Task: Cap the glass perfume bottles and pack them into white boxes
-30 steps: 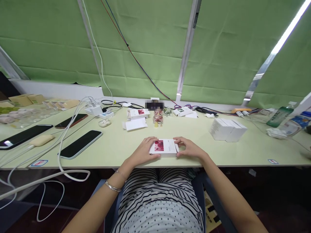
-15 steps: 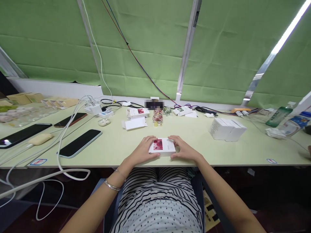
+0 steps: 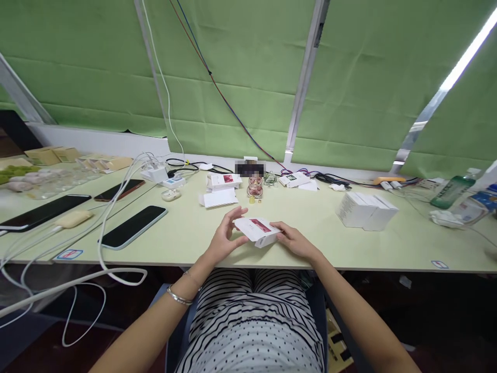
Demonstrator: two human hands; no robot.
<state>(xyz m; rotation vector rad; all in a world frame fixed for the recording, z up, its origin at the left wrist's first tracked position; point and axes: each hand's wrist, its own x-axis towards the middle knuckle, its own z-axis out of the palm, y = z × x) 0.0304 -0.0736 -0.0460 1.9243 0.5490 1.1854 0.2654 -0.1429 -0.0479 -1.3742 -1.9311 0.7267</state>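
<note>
Box held tilted over the bench's near edge

The right hand (image 3: 295,241) reaches in over the near edge of the bench (image 3: 186,228), its grip clamped on the right end of the box (image 3: 254,230), fingers above and thumb at the side. The left hand (image 3: 227,238) stands at the opposite end, its grip apart: fingers raised and spread, thumb pointing inward under the near left side. Whether it touches the box cannot be told.

The box is white, with a pinkish-red picture and small print on its upper face. It sits near the middle of the near edge, turned askew and tipped, with the left end up. The right fingers cover part of its right end.

Beyond the hands, toward the far edge, lie a white carton (image 3: 220,198), a second box (image 3: 224,180) with a similar picture, and round pinkish items (image 3: 255,187). White boxes (image 3: 365,211) stand in a block to the right. Toward the near left corner, a phone (image 3: 134,227) lies beside a white cable (image 3: 103,233) that loops over the near edge. A green bottle (image 3: 453,189) leans near the far right corner.
</note>
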